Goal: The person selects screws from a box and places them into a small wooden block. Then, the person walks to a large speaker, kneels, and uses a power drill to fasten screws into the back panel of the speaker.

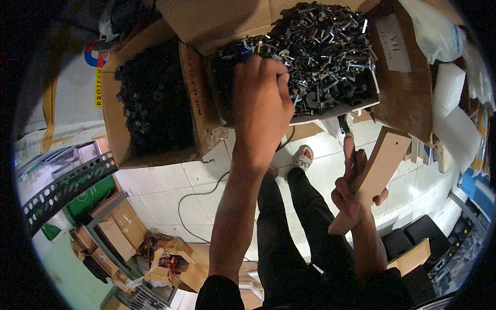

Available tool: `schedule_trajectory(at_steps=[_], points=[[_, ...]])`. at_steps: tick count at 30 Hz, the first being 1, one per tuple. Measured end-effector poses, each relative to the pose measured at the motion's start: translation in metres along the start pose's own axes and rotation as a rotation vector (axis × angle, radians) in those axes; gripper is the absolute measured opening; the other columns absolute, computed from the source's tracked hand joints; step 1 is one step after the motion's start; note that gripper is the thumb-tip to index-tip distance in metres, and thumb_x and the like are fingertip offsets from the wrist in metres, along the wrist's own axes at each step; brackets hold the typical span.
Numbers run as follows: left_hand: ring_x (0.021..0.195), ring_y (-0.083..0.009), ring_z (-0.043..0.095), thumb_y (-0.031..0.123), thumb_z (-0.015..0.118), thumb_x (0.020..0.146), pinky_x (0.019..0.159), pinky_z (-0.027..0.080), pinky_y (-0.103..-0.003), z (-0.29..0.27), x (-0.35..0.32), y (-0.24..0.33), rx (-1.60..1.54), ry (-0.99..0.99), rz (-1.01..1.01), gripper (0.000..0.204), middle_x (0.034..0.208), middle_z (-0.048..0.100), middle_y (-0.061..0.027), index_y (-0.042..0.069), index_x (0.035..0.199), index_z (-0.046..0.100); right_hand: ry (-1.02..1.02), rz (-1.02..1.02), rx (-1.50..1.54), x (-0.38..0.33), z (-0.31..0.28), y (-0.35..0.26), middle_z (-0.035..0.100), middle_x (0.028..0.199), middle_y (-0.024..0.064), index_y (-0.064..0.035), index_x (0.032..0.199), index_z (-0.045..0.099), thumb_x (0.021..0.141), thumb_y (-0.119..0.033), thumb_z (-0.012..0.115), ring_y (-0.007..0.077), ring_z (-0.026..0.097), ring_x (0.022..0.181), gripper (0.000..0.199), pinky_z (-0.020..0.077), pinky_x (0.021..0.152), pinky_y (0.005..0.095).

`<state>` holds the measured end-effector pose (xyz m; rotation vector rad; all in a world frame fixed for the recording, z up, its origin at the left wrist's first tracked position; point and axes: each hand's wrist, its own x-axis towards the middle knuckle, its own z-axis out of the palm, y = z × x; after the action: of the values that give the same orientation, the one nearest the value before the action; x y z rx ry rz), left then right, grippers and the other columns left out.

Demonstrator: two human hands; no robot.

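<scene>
Two cardboard boxes fill the upper part of the frame, and the nearer work is seen at the one in the upper middle: an open box of mixed metal screws and bolts (325,46), heaped in silver and dark pieces. The left hand (261,101) is laid palm down on the near left part of that heap, its fingers curled into the hardware; whether anything is pinched between them cannot be told, since the fingertips are buried. Its forearm is stretched up from the lower middle of the frame.

The right hand (351,188), at the right of centre and lower down, is clamped around a flat wooden block (374,173), which is held tilted, its upper end pointing toward the box's near edge. The block is kept well apart from the screws.

Just left of the hardware box, a second cardboard box (152,101) is seen, filled with small black parts. A brown box flap (405,77) with a pale label is folded out at the upper right. Below, a white tiled floor (170,178) is crossed by a thin dark cable (199,194), and the person's dark trouser legs and a sandal (302,157) are seen at the centre.
</scene>
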<state>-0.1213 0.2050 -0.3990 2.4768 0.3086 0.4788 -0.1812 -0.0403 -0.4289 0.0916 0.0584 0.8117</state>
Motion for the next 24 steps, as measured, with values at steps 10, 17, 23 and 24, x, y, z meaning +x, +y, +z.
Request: schedule_trajectory(at_steps=[10,17,23,24], points=[[0.087,-0.0290,0.053,0.008,0.064,0.082,0.076,0.043,-0.041,-0.004,-0.004,0.001,-0.016,0.038,0.043,0.014,0.089,0.057,-0.0117,0.006,0.094,0.056,0.026,-0.053,0.028,0.022,0.026,0.009,0.019,0.154,0.0029,-0.0106,0.143,0.028,0.057,-0.019,0.070,0.0203,0.058,0.068,0.096,0.0502,0.045,0.0293],[0.087,-0.0145,0.061,0.008,0.070,0.079,0.078,0.049,-0.029,-0.056,-0.047,0.058,-0.985,-0.314,-0.466,0.015,0.090,0.064,-0.0073,0.002,0.091,0.062,-0.054,0.017,0.048,0.013,0.032,0.008,0.030,0.147,0.0123,-0.0054,0.139,0.031,0.055,-0.018,0.071,0.0232,0.056,0.070,0.094,0.0488,0.045,0.0285],[0.089,-0.0136,0.061,-0.006,0.070,0.075,0.080,0.050,-0.029,-0.071,-0.073,0.070,-1.170,-0.443,-0.488,0.021,0.091,0.065,-0.0069,0.000,0.094,0.064,-0.061,0.107,-1.236,-0.020,0.076,-0.018,0.050,0.124,0.0251,0.0059,0.123,0.045,0.049,-0.034,0.084,0.0282,0.056,0.097,0.092,0.0476,0.071,0.0367],[0.089,-0.0134,0.061,-0.007,0.070,0.074,0.079,0.051,-0.029,-0.076,-0.076,0.077,-1.179,-0.407,-0.461,0.022,0.092,0.065,-0.0070,0.000,0.094,0.064,-0.053,0.048,-1.262,-0.024,0.091,-0.012,0.047,0.127,0.0244,0.0039,0.124,0.047,0.049,-0.031,0.083,0.0284,0.051,0.105,0.090,0.0423,0.080,0.0377]])
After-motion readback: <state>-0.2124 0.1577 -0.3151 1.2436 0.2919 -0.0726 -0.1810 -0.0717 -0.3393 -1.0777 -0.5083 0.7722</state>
